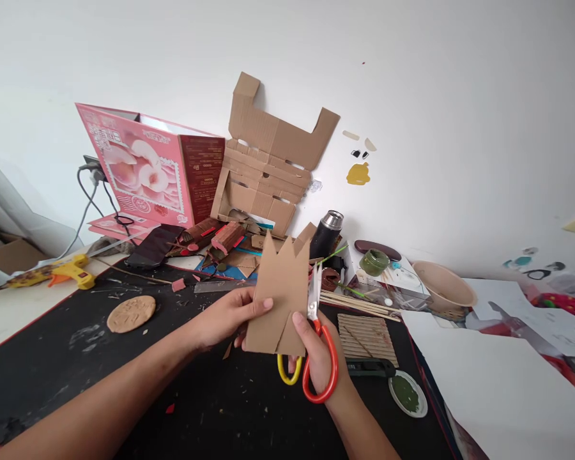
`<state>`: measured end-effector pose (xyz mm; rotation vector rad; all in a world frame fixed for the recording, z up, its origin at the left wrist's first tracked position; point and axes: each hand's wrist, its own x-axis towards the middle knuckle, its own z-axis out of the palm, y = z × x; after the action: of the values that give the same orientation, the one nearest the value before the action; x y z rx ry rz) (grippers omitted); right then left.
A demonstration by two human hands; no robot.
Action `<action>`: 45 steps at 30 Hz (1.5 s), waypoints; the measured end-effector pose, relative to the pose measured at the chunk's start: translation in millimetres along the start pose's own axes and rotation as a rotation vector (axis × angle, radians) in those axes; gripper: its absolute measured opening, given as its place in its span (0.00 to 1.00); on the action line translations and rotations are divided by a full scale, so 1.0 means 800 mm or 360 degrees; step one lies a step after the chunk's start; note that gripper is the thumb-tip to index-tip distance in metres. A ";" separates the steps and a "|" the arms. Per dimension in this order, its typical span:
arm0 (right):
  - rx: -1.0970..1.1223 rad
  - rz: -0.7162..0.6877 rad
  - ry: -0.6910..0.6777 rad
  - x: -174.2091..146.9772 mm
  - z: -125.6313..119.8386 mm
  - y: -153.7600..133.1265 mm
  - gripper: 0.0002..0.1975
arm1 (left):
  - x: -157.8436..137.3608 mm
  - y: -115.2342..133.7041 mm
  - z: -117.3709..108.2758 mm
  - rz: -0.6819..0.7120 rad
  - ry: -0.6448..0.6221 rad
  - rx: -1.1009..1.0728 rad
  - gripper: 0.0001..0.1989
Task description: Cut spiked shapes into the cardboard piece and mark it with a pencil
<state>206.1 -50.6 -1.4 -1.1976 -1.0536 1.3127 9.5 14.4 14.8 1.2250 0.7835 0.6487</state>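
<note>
Currently: zigzag-topped cardboard piece [280, 287] held up two-handed

Left hand [232, 316] pinches its left side, thumb in front. Right hand [317, 354] grips lower right part plus red-and-yellow-handled scissors [312, 311], blades up beside the edge. All above black worktop [196, 409].

The left hand [232, 316] pinches a zigzag-topped cardboard piece [283, 287]; the right hand [319, 351] holds it too, plus scissors [312, 310]. A pink box [138, 169] stands far left.
</note>
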 end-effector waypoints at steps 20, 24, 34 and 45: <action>-0.0019 0.0171 -0.0317 0.002 0.009 0.013 0.42 | 0.019 0.015 -0.043 0.0658 0.1099 -0.0362 0.20; -0.0017 0.0166 -0.0491 -0.001 0.005 0.018 0.47 | 0.014 0.022 -0.044 0.0777 0.1082 -0.0343 0.20; -0.0058 0.0066 -0.0642 -0.013 0.006 0.014 0.41 | 0.003 0.029 -0.034 0.0796 0.1070 -0.0399 0.16; -0.0197 0.0009 -0.0580 -0.017 0.010 0.015 0.35 | -0.017 0.035 -0.003 0.0751 0.1065 0.0080 0.14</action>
<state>196.0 -65.1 -11.3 -1.0731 -1.4095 1.5247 -0.5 11.4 43.7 1.2556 1.0672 1.4798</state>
